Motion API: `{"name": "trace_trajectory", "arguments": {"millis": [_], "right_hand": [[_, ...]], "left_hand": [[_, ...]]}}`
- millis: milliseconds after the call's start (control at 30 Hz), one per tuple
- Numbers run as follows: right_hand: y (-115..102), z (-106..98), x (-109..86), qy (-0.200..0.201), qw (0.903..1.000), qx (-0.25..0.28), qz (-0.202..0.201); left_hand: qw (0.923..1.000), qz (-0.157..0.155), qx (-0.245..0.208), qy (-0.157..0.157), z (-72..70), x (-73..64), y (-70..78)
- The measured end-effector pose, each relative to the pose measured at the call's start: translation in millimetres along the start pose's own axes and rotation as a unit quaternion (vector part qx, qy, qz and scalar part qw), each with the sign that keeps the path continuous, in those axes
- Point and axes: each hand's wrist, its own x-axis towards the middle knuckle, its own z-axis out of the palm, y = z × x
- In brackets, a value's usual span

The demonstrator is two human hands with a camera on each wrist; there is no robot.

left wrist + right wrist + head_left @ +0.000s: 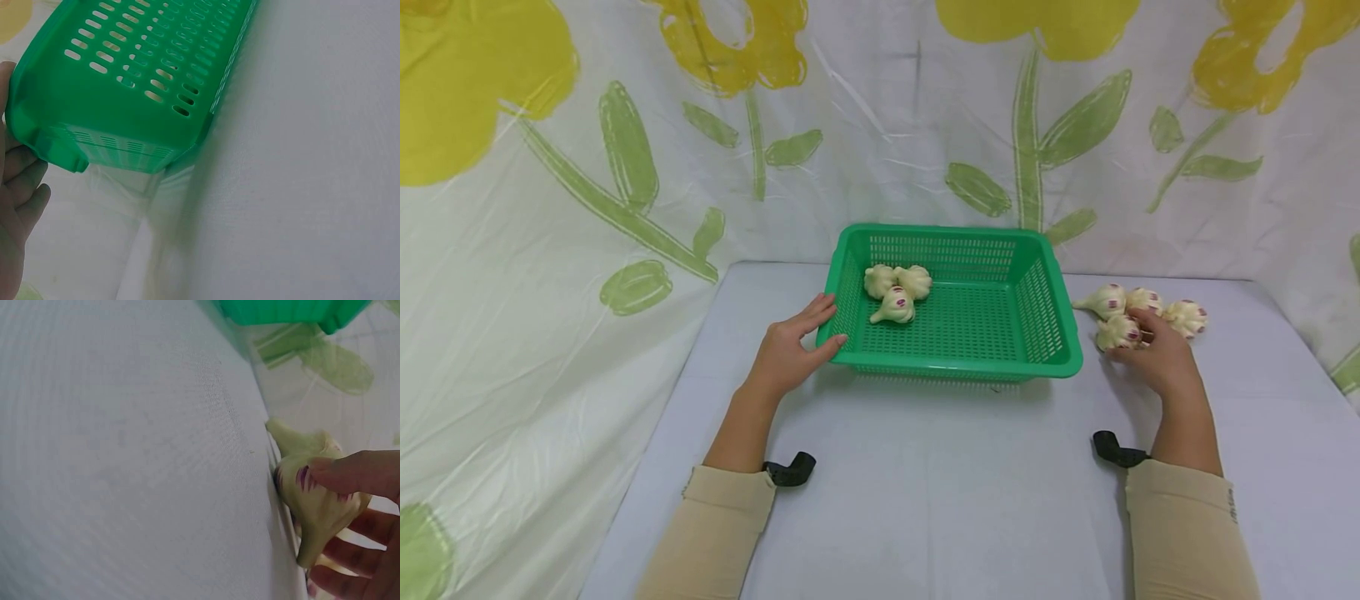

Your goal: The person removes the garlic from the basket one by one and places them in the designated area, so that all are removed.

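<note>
A green plastic basket with slotted walls stands on the table. Three garlic bulbs with purple marks lie together at its left side. My left hand holds the basket's left rim near the front corner, thumb on the rim; in the left wrist view its fingers touch the rim's outer side. To the right of the basket, my right hand pinches a garlic bulb between thumb and fingers, low at the table. Three more bulbs lie close beside it, partly hidden by the hand.
A white cloth covers the table. Behind and at the sides hangs a white curtain printed with yellow flowers and green leaves. The basket's back edge is near the curtain. Each wrist wears a black camera mount.
</note>
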Motion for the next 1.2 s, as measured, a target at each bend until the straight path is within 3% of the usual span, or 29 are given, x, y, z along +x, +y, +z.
{"name": "trace_trajectory", "arguments": {"millis": [467, 767, 1067, 1200], "right_hand": [[-4, -2, -2.6, -0.005, 0.9999, 0.002, 0.009], [-10, -7, -9.6, -0.006, 0.9990, -0.011, 0.042], [-25, -19, -17.7, 0.030, 0.9990, -0.033, 0.004], [-34, -27, -23.9, 0.058, 0.9980, -0.016, -0.019]], "left_hand": [[0.9999, 0.004, 0.009, 0.005, 0.3, -0.5, -1.7], [1.0000, -0.001, 0.008, 0.001, 0.6, -2.2, 0.0], [0.9999, 0.004, 0.013, 0.003, 0.7, -1.5, -0.3], [0.9999, 0.006, 0.011, 0.004, 0.3, -0.7, 0.2]]}}
